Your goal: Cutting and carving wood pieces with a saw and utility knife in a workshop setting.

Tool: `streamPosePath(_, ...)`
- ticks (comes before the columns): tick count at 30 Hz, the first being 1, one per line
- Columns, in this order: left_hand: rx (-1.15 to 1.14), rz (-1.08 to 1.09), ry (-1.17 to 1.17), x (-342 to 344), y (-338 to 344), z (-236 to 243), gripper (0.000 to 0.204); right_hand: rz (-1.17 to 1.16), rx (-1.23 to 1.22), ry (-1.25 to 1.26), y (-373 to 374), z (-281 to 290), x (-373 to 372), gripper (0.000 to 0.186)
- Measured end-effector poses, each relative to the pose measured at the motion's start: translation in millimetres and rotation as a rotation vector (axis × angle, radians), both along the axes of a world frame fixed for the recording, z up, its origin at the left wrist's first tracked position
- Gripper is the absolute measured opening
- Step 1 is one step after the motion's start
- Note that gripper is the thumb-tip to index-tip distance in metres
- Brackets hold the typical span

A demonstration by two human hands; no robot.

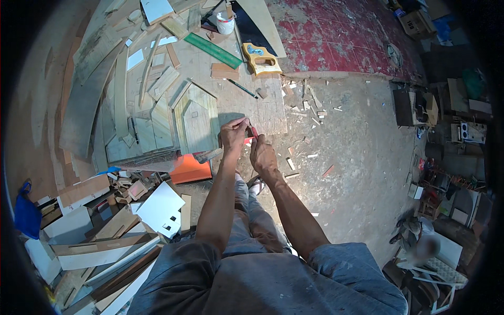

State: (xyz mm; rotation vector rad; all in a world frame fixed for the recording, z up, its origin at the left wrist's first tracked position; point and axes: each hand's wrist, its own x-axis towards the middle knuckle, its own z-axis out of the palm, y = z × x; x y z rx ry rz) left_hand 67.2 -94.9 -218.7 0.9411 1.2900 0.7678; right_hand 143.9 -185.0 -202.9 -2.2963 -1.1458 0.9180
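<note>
Both my hands are close together in front of me, by the near edge of the plywood worktable (270, 113). In my closed right hand (263, 158) is a slim red tool (254, 131), its exact kind too small to make out. My left hand (234, 137) is pinched at the tool's far end, and what its fingertips hold is hidden. Just left of that hand lies a house-shaped wooden panel (199, 128) with a small square marked on it. Beyond my hands rest a dark pencil (242, 88) and a small brown wood block (226, 71).
A yellow-handled saw (262, 62), green ruler (212, 50) and white tub (225, 24) sit farther back. Wood strips crowd the table's left. An orange dustpan-like piece (190, 169) and heaped offcuts (113, 231) lie below left. Scraps (290, 163) litter the concrete floor (362, 157).
</note>
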Motion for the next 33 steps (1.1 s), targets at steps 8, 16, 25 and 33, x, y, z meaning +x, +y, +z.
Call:
streamPosePath(8,0.013,0.035,-0.061,6,4,-21,0.023,-0.085,0.207,0.25,-10,-3,7,0.038)
streamPosePath(16,0.076,0.061,-0.037,15,1,-19,0.024,-0.125,0.181,0.185,-27,8,2,0.034)
streamPosePath(25,0.104,0.068,-0.057,13,-1,-26,0.024,-0.088,0.162,0.157,-26,6,-1,0.032)
streamPosePath(33,0.116,0.096,-0.032,16,-3,-28,0.023,-0.092,0.146,0.184,-24,9,-2,0.031)
